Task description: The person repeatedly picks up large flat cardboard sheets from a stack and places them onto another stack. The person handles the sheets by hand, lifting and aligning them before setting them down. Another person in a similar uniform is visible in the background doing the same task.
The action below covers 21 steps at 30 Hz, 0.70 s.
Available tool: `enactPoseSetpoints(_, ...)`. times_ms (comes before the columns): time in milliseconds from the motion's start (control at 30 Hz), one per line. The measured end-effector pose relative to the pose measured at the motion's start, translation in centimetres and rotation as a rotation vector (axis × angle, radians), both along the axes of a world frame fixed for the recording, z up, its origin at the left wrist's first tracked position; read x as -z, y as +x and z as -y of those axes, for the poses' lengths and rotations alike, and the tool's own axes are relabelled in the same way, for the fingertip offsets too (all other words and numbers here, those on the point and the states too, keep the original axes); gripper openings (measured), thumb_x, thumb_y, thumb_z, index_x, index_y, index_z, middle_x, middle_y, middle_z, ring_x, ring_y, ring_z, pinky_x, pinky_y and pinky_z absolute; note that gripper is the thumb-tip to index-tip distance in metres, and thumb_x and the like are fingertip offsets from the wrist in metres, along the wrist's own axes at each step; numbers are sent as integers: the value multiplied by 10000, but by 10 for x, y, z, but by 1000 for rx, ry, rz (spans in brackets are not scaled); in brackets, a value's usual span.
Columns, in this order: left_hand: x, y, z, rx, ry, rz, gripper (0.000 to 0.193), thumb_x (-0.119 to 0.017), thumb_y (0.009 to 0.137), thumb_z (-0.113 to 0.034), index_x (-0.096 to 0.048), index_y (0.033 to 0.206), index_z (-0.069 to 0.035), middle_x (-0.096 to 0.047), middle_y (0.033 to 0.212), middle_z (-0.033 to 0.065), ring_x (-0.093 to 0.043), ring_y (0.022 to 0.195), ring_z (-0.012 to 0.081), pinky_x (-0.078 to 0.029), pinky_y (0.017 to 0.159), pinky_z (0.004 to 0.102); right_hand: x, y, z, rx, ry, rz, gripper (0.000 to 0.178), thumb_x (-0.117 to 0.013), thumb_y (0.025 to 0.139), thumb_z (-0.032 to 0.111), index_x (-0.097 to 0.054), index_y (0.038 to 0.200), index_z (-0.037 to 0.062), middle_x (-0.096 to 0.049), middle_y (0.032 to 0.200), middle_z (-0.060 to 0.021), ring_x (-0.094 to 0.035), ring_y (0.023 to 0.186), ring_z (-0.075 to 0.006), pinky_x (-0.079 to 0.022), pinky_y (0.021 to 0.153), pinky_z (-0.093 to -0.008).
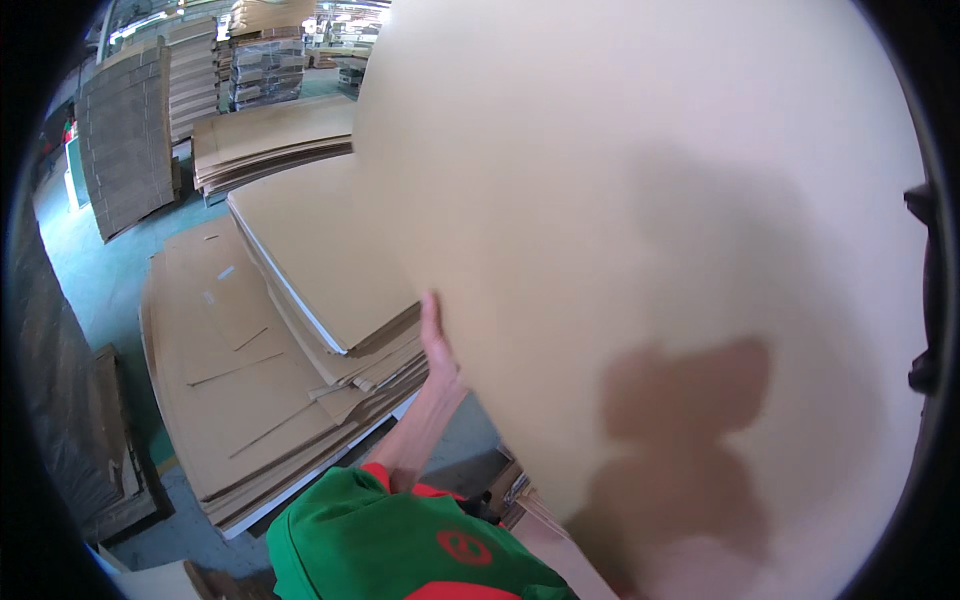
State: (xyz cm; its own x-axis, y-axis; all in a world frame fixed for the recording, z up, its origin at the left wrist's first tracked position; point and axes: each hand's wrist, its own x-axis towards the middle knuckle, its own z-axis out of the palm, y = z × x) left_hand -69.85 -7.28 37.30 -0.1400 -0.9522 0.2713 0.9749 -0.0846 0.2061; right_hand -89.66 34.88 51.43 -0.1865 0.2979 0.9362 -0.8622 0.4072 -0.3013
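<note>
A large pale tan board [560, 250] stands tilted up close in front of me and fills most of the right side. My left hand [438, 350] grips its left edge. The thumb points up along the edge, and the other fingers are mostly hidden behind the board. A green sleeve with red trim [390, 540] covers the upper part of that arm. My right hand does not show. Just beyond the left hand lies a flat tan board [310, 240] with a white edge, on top of stacked cardboard sheets [220, 340].
Behind are another stack of brown sheets [270, 140], a tall upright grey-brown stack [128, 140] and a wrapped pallet load [267, 72]. A dark wrapped stack [55, 400] stands at the far left. Green-blue floor [85, 262] shows between the stacks. A shadow falls across the large board.
</note>
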Motion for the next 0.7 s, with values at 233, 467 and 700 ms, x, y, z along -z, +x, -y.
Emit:
enactPoseSetpoints(233,-98,-17,103,115,-229,-48,779,-386,919,-627,-299,1419,-36,-406,1417,130,-448,1257,249,-371,1051,407,14,17,55,-8,-64,128,537,-391,969,467,-558,1213,19,-541,1142,-204,-529,1038,-347,-419,869,-471)
enactPoseSetpoints(467,-140,-50,149,116,-511,203,565,-507,965,-381,-347,1370,-21,-509,1310,107,-513,1176,192,-427,984,348,22,31,92,30,-105,218,546,-391,966,477,-537,1234,25,-529,1171,-199,-520,1063,-343,-409,895,-474)
enactPoseSetpoints(700,-182,-89,159,217,-618,96,514,-578,939,-308,-393,1299,8,-533,1192,99,-538,1082,165,-467,915,336,40,50,110,63,-177,317,557,-391,963,488,-517,1255,30,-517,1199,-193,-510,1088,-339,-400,920,-476)
